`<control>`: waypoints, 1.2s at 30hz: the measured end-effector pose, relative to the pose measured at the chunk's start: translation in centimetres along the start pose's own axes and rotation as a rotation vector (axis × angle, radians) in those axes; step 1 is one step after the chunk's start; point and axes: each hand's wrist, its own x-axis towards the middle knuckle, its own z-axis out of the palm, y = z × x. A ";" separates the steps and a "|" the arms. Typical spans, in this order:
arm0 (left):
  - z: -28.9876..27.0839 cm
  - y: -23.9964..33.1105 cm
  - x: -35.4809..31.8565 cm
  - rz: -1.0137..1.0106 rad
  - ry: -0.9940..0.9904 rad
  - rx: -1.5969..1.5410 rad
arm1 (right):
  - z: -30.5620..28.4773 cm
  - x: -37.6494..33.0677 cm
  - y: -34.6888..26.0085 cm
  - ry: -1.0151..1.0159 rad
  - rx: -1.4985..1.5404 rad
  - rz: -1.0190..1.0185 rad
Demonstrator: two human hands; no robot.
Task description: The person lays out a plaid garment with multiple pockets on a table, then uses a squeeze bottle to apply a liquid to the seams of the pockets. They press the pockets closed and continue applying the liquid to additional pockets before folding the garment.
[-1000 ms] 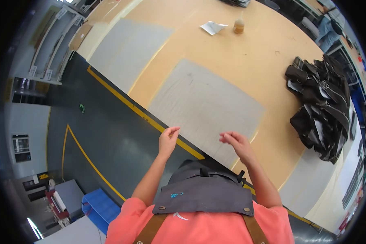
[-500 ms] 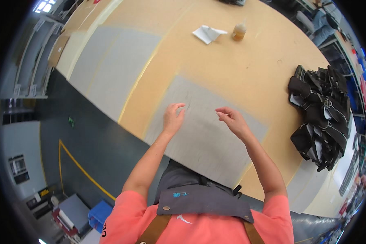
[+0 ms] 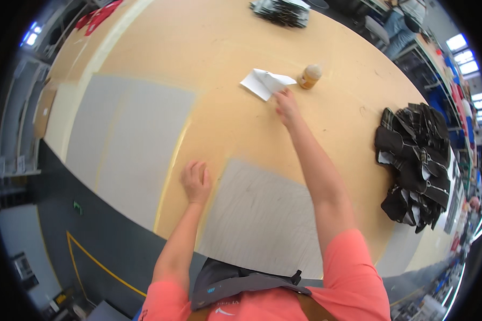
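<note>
One white paper (image 3: 257,85) is on the grey-patched table (image 3: 241,128) beside dark flooring (image 3: 110,232).

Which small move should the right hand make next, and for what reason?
Probably the right hand should pinch the white sheet by its near edge: this hand is at that edge, though any grip is unclear, while the left hand is farther off.

Right arm (image 3: 325,184) outstretched, right grip (image 3: 287,108) forward, left grip (image 3: 196,182) loosely curled
</note>
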 end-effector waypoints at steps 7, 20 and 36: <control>-0.2 0.3 0.1 -0.017 -0.018 0.007 | 7.3 1.5 1.1 -0.043 -0.157 -0.393; -0.4 0.6 0.5 0.009 -0.053 0.052 | -7.0 3.2 -8.7 0.569 -0.216 -0.564; 0.5 -1.0 0.2 0.054 -0.025 0.113 | -33.1 -37.6 8.0 1.053 -0.321 -0.385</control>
